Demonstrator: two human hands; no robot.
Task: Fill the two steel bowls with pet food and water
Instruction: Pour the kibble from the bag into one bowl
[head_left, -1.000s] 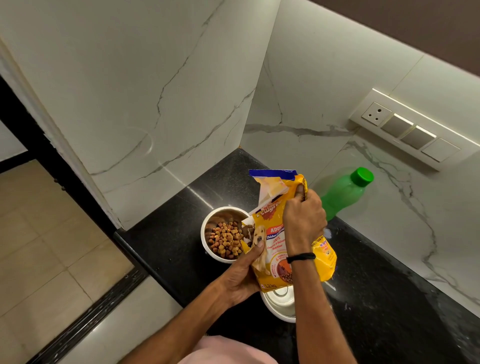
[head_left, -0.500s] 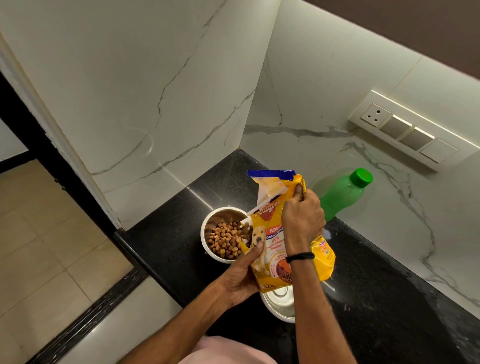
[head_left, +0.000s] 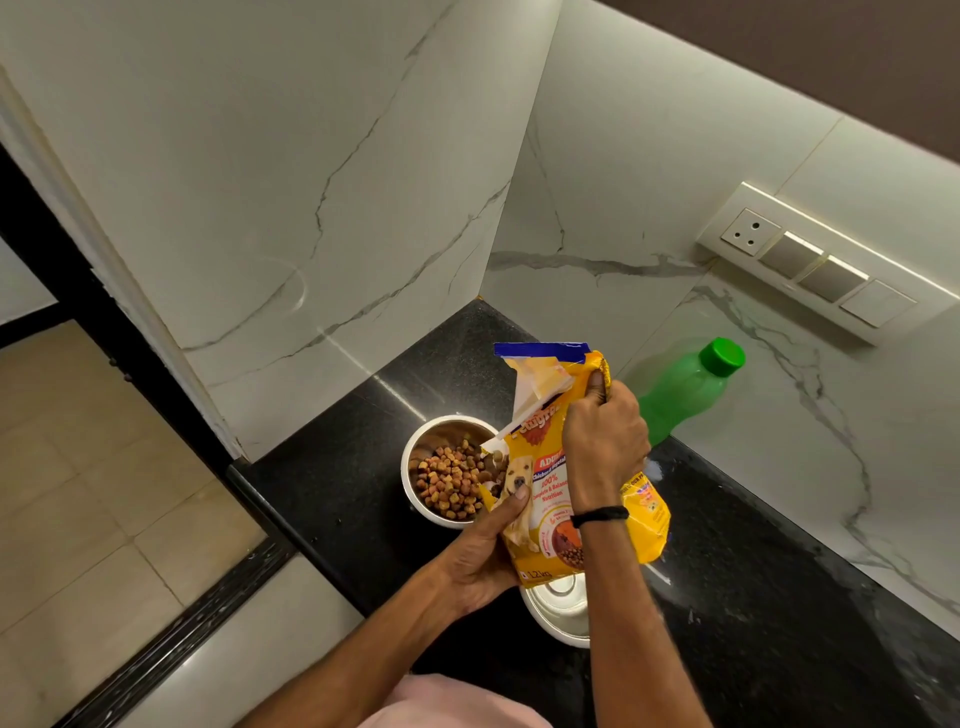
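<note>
Both hands on the yellow pet food bag, held upright above the black table. Right hand fingers clamped on the bag's upper edge near the torn blue top; left hand fingers wrapped around its lower left side, thumb on the front print. Far steel bowl sits just left of the bag, kibble inside. Near steel bowl under the bag, mostly hidden, contents can't tell. Green capped bottle behind the right hand, by the marble wall.
</note>
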